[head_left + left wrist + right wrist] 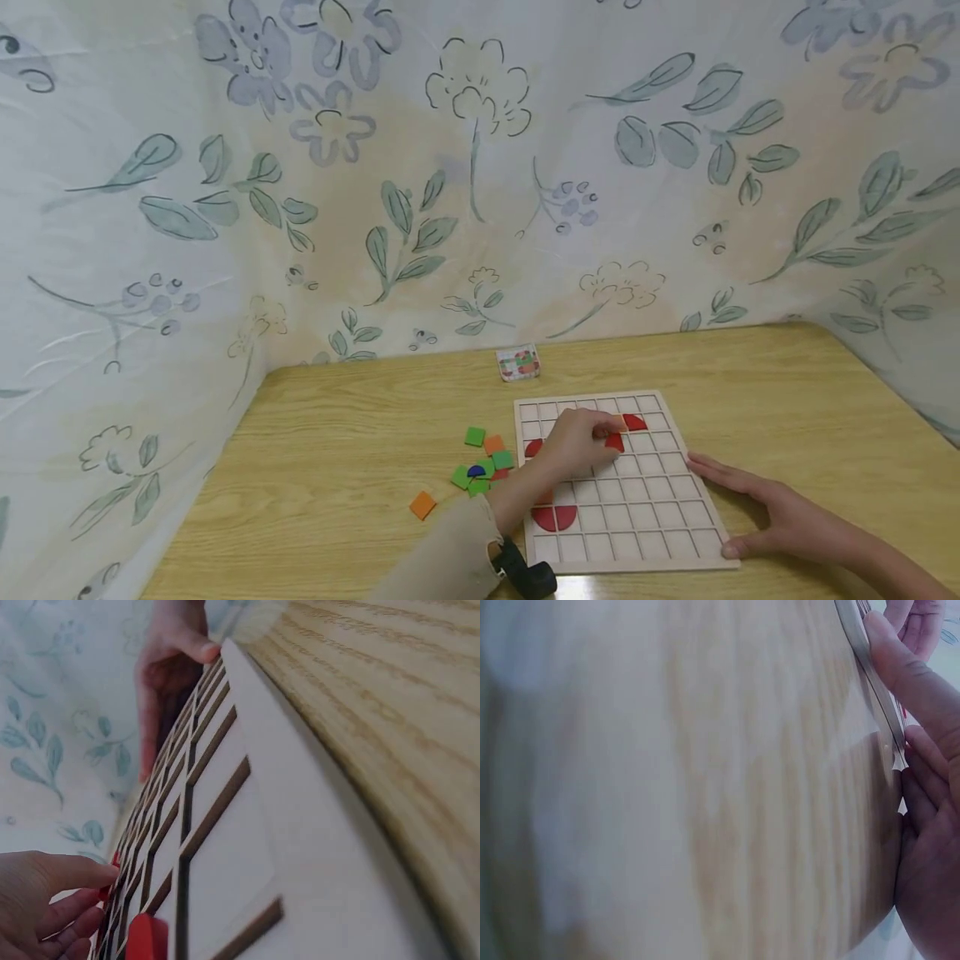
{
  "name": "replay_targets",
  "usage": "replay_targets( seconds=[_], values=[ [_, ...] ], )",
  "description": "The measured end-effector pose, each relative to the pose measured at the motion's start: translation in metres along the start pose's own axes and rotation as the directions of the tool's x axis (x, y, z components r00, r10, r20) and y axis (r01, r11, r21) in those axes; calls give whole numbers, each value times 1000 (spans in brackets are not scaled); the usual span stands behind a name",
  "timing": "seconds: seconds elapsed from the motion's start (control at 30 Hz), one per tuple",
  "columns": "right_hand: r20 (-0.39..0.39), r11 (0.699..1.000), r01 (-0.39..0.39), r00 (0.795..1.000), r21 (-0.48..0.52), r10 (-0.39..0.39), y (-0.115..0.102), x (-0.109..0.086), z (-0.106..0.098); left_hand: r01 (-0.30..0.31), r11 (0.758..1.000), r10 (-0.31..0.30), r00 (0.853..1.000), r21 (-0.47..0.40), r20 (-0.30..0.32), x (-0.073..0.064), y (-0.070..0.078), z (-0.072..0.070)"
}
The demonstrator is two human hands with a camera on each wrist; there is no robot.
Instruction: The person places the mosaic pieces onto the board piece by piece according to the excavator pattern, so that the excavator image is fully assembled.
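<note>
A pale wooden grid board [645, 492] lies on the table with its square cells facing up. My left hand [577, 442] reaches over its upper part, thumb and forefinger pinching a red quarter-circle tile [615, 442]. Close by, a second red quarter-circle [635, 422] lies in a cell beside a partly covered orange tile [618, 423]. Lower left on the board, red quarter-circles [555, 518] form a half disc. Extended fingers of my right hand [780, 521] touch the board's right edge, the thumb at its near corner. Another red tile [147, 939] shows in the left wrist view.
Left of the board lies a loose pile of green tiles [475, 436], with orange ones and a dark blue piece [476, 472]. One orange square [422, 505] sits apart. A small pattern card [518, 363] lies behind the board, before a flowered cloth [480, 183].
</note>
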State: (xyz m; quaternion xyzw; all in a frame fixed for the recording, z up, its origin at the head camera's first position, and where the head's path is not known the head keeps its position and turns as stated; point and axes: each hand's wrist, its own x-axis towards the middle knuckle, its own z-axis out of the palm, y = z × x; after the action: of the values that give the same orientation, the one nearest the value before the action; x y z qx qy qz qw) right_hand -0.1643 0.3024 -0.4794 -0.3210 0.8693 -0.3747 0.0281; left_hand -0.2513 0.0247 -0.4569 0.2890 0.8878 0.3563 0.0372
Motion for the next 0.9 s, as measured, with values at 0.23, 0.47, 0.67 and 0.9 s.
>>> replay_targets(
  seconds=[0.23,0.47,0.67,0.9],
  values=[
    [27,999,-38,999,1,38,0,1,0,-19,1000,19,1000,25,13,1,4,1],
    [0,1000,-7,1000,4,7,1,1,0,-5,999,5,1000,50,6,2,6,3],
    [1,1000,-17,1000,0,17,1,1,1,37,999,-37,999,26,-5,0,7,2],
    [4,999,-48,999,9,48,0,1,1,51,999,-50,998,9,-23,1,5,3]
  ],
)
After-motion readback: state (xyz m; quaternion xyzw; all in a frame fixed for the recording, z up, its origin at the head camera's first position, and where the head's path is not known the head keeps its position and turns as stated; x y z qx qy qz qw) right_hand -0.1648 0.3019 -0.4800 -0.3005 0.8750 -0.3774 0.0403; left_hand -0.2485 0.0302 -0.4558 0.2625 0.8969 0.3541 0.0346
